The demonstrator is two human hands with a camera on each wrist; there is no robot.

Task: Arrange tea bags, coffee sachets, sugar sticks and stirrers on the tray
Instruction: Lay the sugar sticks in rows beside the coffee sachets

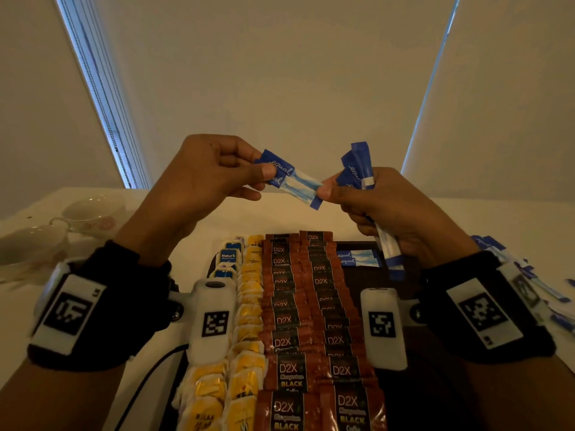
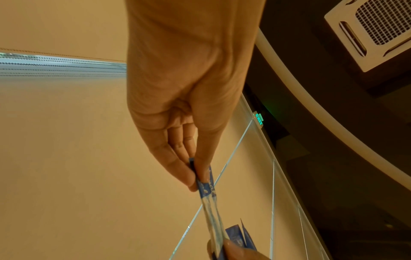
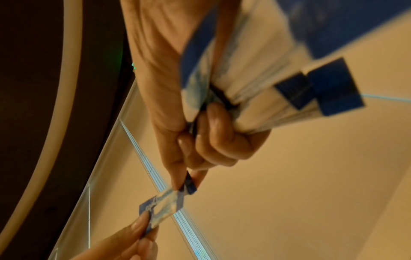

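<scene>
A pair of blue-and-white sugar sticks (image 1: 292,179) marked "equal" is stretched in the air between both hands, above the far end of the tray (image 1: 404,309); the left hand (image 1: 205,175) pinches their blue end between thumb and forefinger, its other fingers curled, and the right hand (image 1: 385,209) pinches the opposite end with thumb and fingertip while its remaining fingers clench a bundle of sugar sticks (image 1: 357,164) that juts out above and below the fist. Only the head view shows the dark tray on the pale desk (image 1: 280,213): two columns of yellow tea bags (image 1: 245,337) on its left, two columns of brown D2X coffee sachets (image 1: 298,321) in the middle, two more equal sticks (image 1: 357,258) lying at the far right of the tray; loose sugar sticks (image 1: 529,275) lie on the desk to the right, and teacups (image 1: 81,216) stand far left. The left wrist view shows the pinched pair (image 2: 208,193) edge-on; the right wrist view shows the clenched bundle (image 3: 266,98) fanned and blurred, and the pair (image 3: 164,205) below it.
</scene>
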